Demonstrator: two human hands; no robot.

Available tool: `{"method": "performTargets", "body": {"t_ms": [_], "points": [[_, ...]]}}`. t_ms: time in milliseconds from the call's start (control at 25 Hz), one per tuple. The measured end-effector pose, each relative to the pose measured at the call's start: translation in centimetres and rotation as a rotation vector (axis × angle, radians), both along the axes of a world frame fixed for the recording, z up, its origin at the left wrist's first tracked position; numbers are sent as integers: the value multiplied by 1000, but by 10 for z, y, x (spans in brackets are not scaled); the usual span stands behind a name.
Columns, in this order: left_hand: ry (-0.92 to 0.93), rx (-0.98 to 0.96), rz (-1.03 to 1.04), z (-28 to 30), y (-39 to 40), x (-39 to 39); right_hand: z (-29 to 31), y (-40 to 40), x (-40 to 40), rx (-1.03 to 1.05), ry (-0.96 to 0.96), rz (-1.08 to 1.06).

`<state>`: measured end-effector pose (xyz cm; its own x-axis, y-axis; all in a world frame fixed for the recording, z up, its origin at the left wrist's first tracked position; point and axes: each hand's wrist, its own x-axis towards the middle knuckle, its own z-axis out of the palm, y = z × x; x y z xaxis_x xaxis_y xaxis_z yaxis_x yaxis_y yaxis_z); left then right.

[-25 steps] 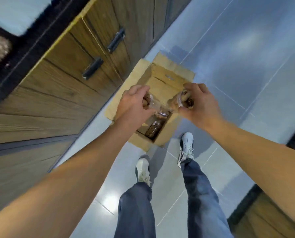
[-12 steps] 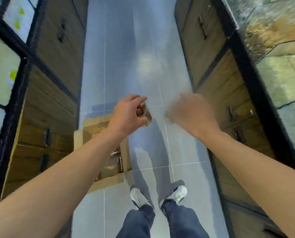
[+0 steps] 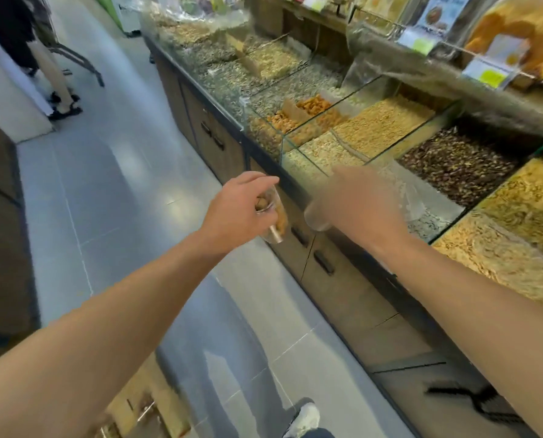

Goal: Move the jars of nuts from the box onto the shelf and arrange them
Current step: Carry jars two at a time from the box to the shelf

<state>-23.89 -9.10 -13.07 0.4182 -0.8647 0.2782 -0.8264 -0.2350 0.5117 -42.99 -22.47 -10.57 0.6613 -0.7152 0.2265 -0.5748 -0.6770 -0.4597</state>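
The left hand [image 3: 241,210] is curled around a clear jar [image 3: 274,218] of nuts, gripping it near its top, so the jar's long axis slants down and away toward five o'clock from the knuckles, its base lowest. The right hand [image 3: 361,207] is blurred; its fingers seem wrapped over a second jar [image 3: 319,219], of which only the clear rounded end pokes out at eight o'clock from the palm, so how firm that grip is I cannot tell. Both jars hang in the air in front of the counter edge [image 3: 263,159], neither touching it. The shelf [image 3: 453,67] sits up at one o'clock from the hands, beyond the glass bins [image 3: 387,121] of loose nuts, and the right hand is the nearer of the two; the likely next move is a lift up and over the bins. Count: two jars in hand, one each. The box [image 3: 143,406] lies on the floor at seven o'clock, at least one more jar dimly showing inside
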Motion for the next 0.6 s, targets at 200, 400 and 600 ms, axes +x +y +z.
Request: {"method": "performTargets", "body": {"t_ms": [200, 400, 600], "points": [[-40, -64, -175, 31, -117, -49, 32, -79, -73, -53, -12, -169], [-78, -67, -326, 42, -219, -85, 45, -146, -124, -52, 7, -345], [-124, -70, -541, 52, -328, -115, 44, -212, -158, -62, 55, -531]]}}
